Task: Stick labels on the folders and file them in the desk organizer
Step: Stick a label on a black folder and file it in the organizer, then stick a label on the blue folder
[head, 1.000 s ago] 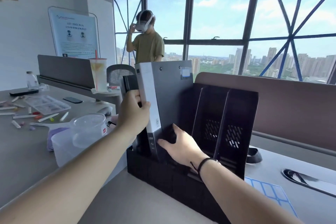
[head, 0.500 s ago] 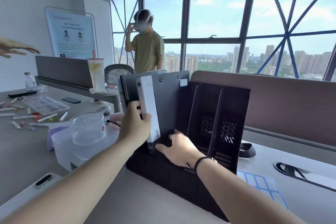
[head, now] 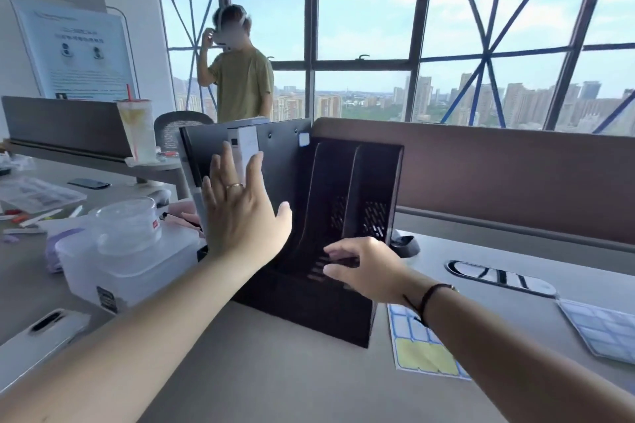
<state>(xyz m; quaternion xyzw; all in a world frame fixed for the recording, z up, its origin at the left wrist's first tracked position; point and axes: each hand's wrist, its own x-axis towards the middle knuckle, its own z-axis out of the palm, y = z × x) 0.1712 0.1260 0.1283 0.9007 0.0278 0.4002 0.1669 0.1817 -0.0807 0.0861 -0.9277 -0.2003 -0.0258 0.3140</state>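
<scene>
A black desk organizer (head: pixel 364 189) with several upright slots stands on the desk in front of me. A dark grey folder (head: pixel 281 161) with a white spine stands upright in its left slot, a small label (head: pixel 304 139) at its top corner. Another folder (head: pixel 187 154) stands just left of it. My left hand (head: pixel 240 216) is flat with fingers spread against the folder spines, holding nothing. My right hand (head: pixel 364 268) rests on the organizer's front base, fingers loosely curled and empty. A sheet of blue-edged labels (head: pixel 417 343) lies by my right forearm.
A clear plastic box (head: pixel 113 261) with a round tub on top sits left of the organizer. A second label sheet (head: pixel 604 330) lies far right. A person stands behind the desk near the window. A drink cup (head: pixel 135 129), pens and a phone (head: pixel 37 336) are at left.
The folder has dropped fully into the organizer's left slot. My left hand let go of its spine and opened flat. My right hand slid from the folder's base to the organizer's front.
</scene>
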